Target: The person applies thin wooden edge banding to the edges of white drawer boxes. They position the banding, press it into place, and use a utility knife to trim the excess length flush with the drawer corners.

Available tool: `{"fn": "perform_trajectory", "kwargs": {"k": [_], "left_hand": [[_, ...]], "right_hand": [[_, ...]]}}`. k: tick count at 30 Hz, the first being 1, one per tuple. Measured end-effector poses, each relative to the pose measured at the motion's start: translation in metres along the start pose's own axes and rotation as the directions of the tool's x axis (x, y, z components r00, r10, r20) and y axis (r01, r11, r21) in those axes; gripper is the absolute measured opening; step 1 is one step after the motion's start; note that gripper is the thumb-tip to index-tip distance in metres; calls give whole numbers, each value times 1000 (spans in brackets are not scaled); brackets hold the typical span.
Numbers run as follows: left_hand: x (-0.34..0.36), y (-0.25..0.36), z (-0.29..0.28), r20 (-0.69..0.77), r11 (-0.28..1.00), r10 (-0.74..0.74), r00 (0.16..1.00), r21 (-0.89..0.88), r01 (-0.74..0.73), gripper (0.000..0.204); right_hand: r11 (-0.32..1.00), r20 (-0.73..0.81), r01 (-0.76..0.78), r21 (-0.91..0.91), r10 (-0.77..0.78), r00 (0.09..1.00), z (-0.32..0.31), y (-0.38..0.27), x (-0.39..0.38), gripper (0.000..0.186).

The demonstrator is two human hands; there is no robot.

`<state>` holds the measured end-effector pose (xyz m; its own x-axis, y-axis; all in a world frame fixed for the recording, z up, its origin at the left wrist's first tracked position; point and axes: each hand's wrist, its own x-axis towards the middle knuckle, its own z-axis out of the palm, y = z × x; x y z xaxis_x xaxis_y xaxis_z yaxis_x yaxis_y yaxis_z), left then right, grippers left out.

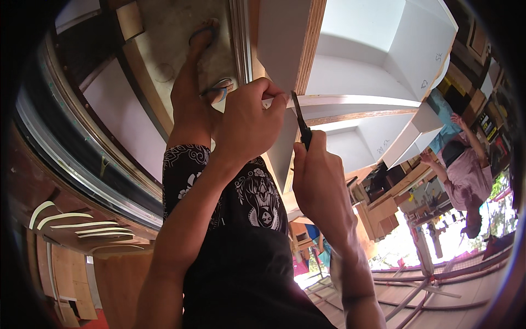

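As the view runs outward from the wearer's body, patterned black shorts (268, 211) are noted at six o'clock. The right hand (326, 181), at about four o'clock from centre, has its fingers wrapped firmly round a dark knife (305, 131); the slim blade points toward twelve. The left hand (249, 120), just short of twelve, has thumb and forefinger pressed together, apparently pinching the near end of a pale strip (350, 100). That strip runs off toward two o'clock along the front of an open cabinet (350, 77). Blade tip stands just beside the left fingertips; contact with the strip cannot be confirmed.

Assessment: the step in hand appears to be trimming at the strip's end. The next stroke would call for a steady pinch and fingertips kept out of the blade's path.

Beyond, a sandal (222, 86) is recorded on the floor (164, 44) at eleven. Farthest off, a person in a pink top (470, 178) is observed at three o'clock, well apart from both hands.
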<state>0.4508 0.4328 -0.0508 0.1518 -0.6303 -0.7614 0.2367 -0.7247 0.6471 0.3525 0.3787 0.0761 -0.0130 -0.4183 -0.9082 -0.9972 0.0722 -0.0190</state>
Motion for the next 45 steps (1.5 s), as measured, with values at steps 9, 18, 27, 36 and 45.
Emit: {"fn": "perform_trajectory", "kwargs": {"k": [9, 18, 27, 36, 45], "left_hand": [[-1, -3, 1, -32, 998, 62, 998, -5, -62, 22], [-2, -7, 3, -53, 995, 95, 994, 15, -95, 20], [13, -19, -8, -138, 982, 168, 976, 105, -154, 21], [8, -25, -41, -68, 991, 78, 995, 111, -70, 20], [-10, -37, -4, 14, 980, 165, 986, -119, -162, 19]], "right_hand": [[999, 14, -28, -39, 29, 999, 6, -9, -1, 26], [993, 60, -109, -43, 111, 992, 3, -12, 8, 29], [993, 24, -95, 69, 94, 995, 13, -8, 27, 30], [963, -297, 189, 192, -127, 947, -2, 14, -16, 27], [912, -343, 139, 386, 2, 939, 45, 71, -35, 24]]}}
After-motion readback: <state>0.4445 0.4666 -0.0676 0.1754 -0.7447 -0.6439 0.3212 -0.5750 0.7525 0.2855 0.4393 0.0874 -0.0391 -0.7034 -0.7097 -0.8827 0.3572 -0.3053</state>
